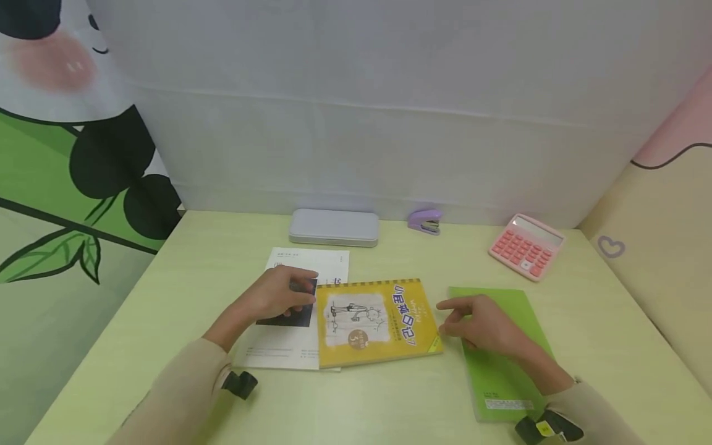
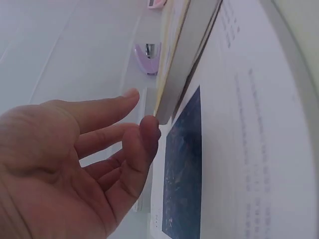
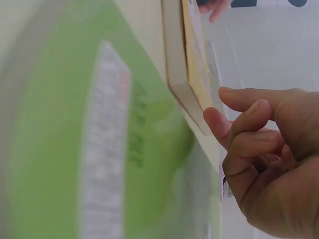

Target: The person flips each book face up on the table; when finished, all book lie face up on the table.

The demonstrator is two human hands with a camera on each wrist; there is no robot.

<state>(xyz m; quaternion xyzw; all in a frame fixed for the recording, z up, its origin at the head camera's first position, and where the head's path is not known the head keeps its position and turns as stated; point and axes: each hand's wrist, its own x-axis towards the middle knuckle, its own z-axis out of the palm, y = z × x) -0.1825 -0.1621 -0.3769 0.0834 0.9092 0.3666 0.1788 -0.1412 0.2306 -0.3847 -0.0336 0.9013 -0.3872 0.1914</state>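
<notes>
A yellow comic-style book lies sideways at the middle of the table, overlapping the right part of a white book with a dark picture on its cover. My left hand hovers over the white book, fingers loosely bent, fingertips at the yellow book's left edge; whether they touch it I cannot tell. By the opposite edge is my right hand, loosely curled above a green book and holding nothing. The right wrist view shows the right fingertips close to the corner of the yellow book.
Along the back of the table are a grey flat case, a purple stapler and a pink calculator. A pale cloth hangs behind the table. Painted walls stand at both sides.
</notes>
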